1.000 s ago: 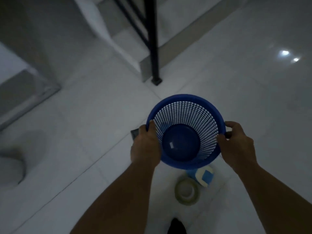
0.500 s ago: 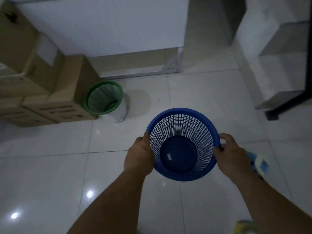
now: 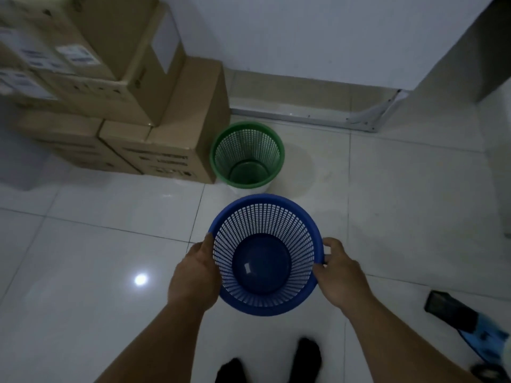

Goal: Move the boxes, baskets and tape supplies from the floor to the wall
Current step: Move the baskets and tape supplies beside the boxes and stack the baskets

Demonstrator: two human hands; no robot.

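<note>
I carry a round blue mesh basket in front of me, above the floor, its mouth turned up. My left hand grips its left rim and side. My right hand grips the right rim, thumb over the edge. Beyond it a green mesh basket stands on the tiles beside a stack of cardboard boxes set against the white wall. The green basket seems to sit inside a white one, of which only the lower edge shows.
A dark tape dispenser with a blue body lies on the floor at the lower right. A grey pillar juts out at the far right. My dark shoes show at the bottom. White tiles stretch between me and the wall.
My view has swung left and moved closer to the wall: the railing and tape rolls left the picture, the boxes and green basket came in and grew nearer. Both hands keep their grip on the blue basket.
</note>
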